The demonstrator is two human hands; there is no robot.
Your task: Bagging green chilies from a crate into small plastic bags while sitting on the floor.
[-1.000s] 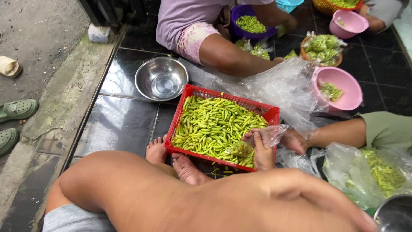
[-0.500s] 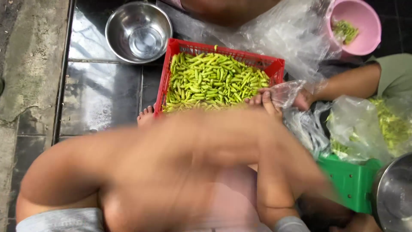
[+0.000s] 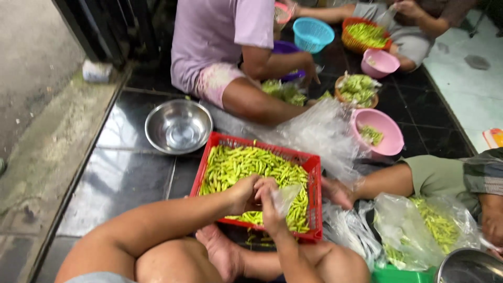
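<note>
Landmark: red plastic crate, rectangular, full of green chillies, on the dark glossy tile floor.
Left hand: over the near part of the crate, fingers curled and pressed together over the chillies; what they pinch cannot be told.
Right hand: touching the left hand, over the crate's near edge, fingers pinching a small clear plastic bag.
Bag: held just above the chillies at the crate's near right part.
Steel bowl: on the floor just beyond the crate's far left corner, empty-looking and shiny.
Pink bowl: right of the crate's far side, a few chillies inside.
Clear plastic sheet: crumpled between crate and pink bowl.
Co-worker's hand: just beside the crate's right wall, resting on plastic.
Bagged chillies: well right of the crate's near corner.
Person in lilac shirt: seated beyond the crate.
</note>
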